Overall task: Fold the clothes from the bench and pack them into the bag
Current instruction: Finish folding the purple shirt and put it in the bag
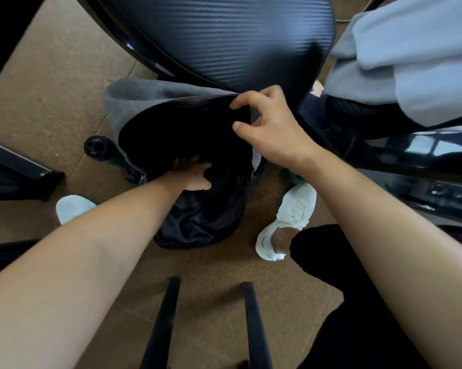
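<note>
Bag: black fabric backpack with a grey upper panel (197, 222), frame centre, on the brown board floor (51, 83) between two white trainers (291, 217); mouth is pulled open.
Bag contents: interior reads as plain black. Cannot tell whether any garment is inside.
Right hand (267, 123): fingers and thumb curled over the bag's upper rim by the grey panel, pinching it and lifting it back.
Left hand (195, 177): reaches into the mouth with its fingers going into the dark. Cannot tell whether it holds cloth or only presses down.
Clothes: pale blue-grey fabric pile (411, 62), upper right of frame, loosely folded. It appears to lie on the glossy black bench (424, 150), and neither hand touches it.
Progress: judged mid-task, packing step in hand. Number of items already packed is unknown.
Left: at least the pale pile is not yet in the bag. It may need tidier folding first, then the bag has to be closed.
Other: black ribbed curved shell (224, 35), top centre, right behind the bag; round black cap (95, 147) just left of it.
</note>
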